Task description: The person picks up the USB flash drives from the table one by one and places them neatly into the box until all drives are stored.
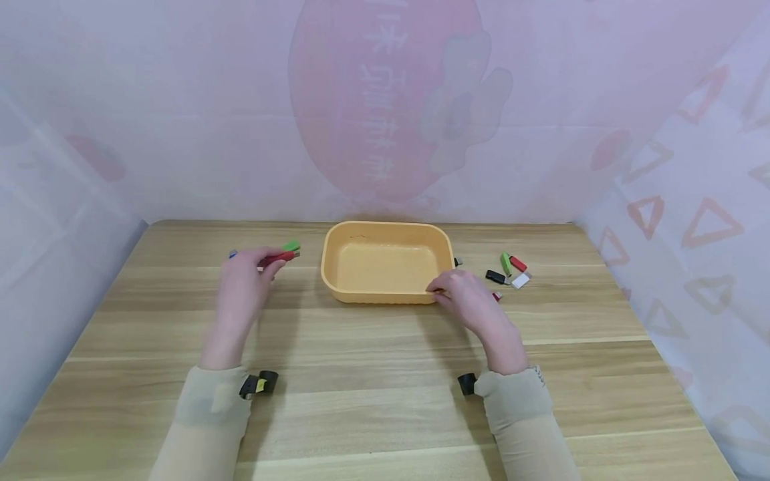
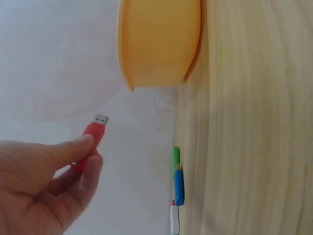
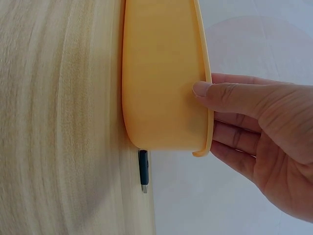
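Left hand (image 1: 243, 287) up off the table (image 1: 373, 374), pinching a red USB stick (image 2: 92, 137) btwn thumb and fingers, metal plug end sticking out toward the orange tray (image 1: 385, 230). Stick held just left of the tray, not touching it, clear of the wood. Below it on the table: a green stick (image 2: 175, 157), a blue one (image 2: 179, 187) and a white one (image 2: 174, 220) lined up close together.

Right hand (image 1: 475, 304) clamped on the tray's near right corner, thumb on the outer wall, other fingers curled over the rim on the inside. Tray sitting flat mid-table w/ nothing visible inside.

Black stick (image 3: 143, 170) lying on the wood right beside the tray's right end. Further right, a small pile: black (image 1: 496, 276), green (image 1: 506, 263), red (image 1: 518, 263) and white (image 1: 521, 280) sticks, close to each other. Pinkish printed cloth (image 1: 385, 107) as backdrop all round.
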